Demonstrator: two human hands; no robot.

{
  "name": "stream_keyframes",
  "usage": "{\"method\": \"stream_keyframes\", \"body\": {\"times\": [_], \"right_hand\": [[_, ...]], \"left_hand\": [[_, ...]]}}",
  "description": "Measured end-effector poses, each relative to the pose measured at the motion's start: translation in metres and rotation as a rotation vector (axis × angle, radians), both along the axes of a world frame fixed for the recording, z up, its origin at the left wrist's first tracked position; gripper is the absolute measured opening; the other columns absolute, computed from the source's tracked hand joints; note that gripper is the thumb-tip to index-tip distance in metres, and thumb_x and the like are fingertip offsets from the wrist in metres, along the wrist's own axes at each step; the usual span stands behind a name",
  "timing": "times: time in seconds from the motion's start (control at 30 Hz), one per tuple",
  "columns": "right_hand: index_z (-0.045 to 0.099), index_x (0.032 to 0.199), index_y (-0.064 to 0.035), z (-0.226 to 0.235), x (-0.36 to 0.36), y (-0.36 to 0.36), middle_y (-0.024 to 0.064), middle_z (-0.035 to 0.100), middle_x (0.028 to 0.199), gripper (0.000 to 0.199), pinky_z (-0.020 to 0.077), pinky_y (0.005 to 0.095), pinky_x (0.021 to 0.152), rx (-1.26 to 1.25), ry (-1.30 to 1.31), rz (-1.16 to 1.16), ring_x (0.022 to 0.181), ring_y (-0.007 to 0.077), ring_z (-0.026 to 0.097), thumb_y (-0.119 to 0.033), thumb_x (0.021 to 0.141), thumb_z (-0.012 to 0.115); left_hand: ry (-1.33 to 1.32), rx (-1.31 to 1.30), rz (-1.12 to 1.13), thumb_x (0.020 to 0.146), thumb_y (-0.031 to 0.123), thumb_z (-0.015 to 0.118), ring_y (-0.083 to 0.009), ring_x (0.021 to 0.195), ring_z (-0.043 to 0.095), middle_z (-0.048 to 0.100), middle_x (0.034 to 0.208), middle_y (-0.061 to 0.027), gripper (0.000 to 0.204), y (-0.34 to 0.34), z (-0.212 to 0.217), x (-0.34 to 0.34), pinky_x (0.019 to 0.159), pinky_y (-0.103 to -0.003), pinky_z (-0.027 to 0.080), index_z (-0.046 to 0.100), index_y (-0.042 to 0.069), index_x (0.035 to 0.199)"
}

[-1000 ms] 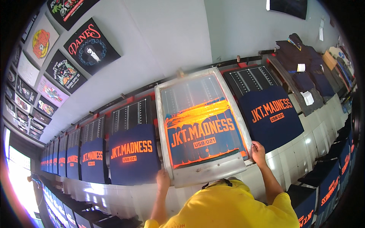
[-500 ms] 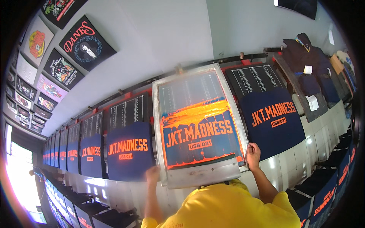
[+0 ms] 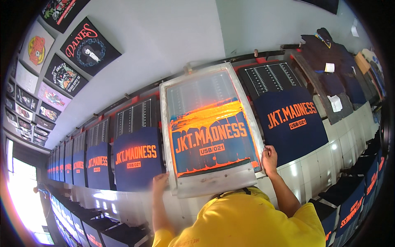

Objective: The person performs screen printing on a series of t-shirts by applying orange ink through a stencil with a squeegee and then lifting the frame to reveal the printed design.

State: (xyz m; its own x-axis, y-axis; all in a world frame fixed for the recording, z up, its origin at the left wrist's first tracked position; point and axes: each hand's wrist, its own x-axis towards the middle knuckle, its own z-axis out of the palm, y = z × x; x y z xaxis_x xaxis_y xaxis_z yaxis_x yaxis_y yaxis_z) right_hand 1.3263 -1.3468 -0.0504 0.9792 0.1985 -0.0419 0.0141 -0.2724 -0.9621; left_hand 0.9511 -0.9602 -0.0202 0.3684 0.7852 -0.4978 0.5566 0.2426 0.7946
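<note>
A screen-printing frame [image 3: 165, 123] with pale metal rails lies over a dark shirt in the middle. Thick orange ink [image 3: 210, 113] crosses its mesh, and orange lettering shows below that. A broad grey squeegee [image 3: 216, 181] rests across the near end of the frame, against my yellow-shirted body. My left hand [image 3: 160, 181], slightly blurred, is at the near left edge of the frame with its fingers curled in to the rail. My right hand [image 3: 270, 159] is closed on the near right rail, thumb and fingers pinched together. The undersides of both grips are hidden.
A navy shirt [image 3: 292, 131] with orange print lies on a board at the right; another printed shirt [image 3: 138, 160] lies at the left, with a row receding beyond. Dark garments [image 3: 329, 61] hang at the far right. More printed shirts [image 3: 354, 212] stand behind on the right.
The whole view has shifted slightly, so the frame sits a little higher and further left. My left hand has risen to the frame's left edge; my right hand stays at the right rail.
</note>
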Motion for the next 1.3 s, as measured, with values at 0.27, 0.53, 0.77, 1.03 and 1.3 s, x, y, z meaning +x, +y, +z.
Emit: {"method": "stream_keyframes", "body": {"times": [0.27,0.53,0.77,1.03,1.3], "right_hand": [[0.063,0.092,0.0062,0.045,0.002,0.011,0.0326,0.062,0.092,0.039,0.0452,0.0507,0.083,-0.367,0.07,0.091,0.094,0.049,0.059,-0.025,0.088,0.04],[0.064,0.089,0.0037,0.052,0.004,-0.003,0.0288,0.063,0.087,0.036,0.0463,0.0491,0.079,-0.35,-0.077,0.101,0.087,0.0464,0.061,-0.024,0.09,0.041],[0.063,0.086,0.0041,0.074,0.04,-0.061,0.0235,0.062,0.074,0.033,0.047,0.0424,0.069,-0.283,-0.053,0.101,0.073,0.0351,0.063,-0.022,0.089,0.044],[0.067,0.091,0.0023,0.083,0.149,-0.205,0.0257,0.064,0.08,0.033,0.0476,0.045,0.071,-0.304,-0.049,0.068,0.077,0.0407,0.064,-0.022,0.086,0.045],[0.064,0.087,0.0087,0.06,0.251,-0.327,0.0118,0.063,0.07,0.031,0.045,0.0342,0.067,-0.239,-0.034,0.032,0.067,0.0178,0.056,-0.017,0.092,0.047]], "left_hand": [[-0.08,0.045,0.062,0.088,0.024,0.068,-0.0104,0.053,0.057,0.064,0.068,-0.0028,0.024,0.0,-0.016,-0.001,0.051,-0.024,0.048,0.068,0.002,0.08],[-0.111,0.361,0.202,0.089,0.022,0.063,-0.0078,0.056,0.05,0.06,0.067,-0.0001,0.025,-0.03,-0.022,0.006,0.051,-0.026,0.038,0.068,-0.001,0.079],[-0.259,0.353,0.249,0.092,0.023,0.061,-0.0113,0.056,0.057,0.065,0.068,-0.006,0.03,-0.099,0.009,0.034,0.052,-0.026,0.043,0.068,-0.002,0.079],[-0.26,0.245,0.187,0.093,0.024,0.06,-0.0078,0.058,0.053,0.062,0.068,-0.0019,0.03,-0.244,0.025,0.157,0.055,-0.024,0.042,0.067,-0.003,0.08],[-0.187,0.257,0.125,0.091,0.022,0.061,-0.0122,0.068,0.055,0.064,0.077,-0.0062,0.031,-0.356,0.025,0.272,0.064,-0.03,0.045,0.066,-0.008,0.097]]}}
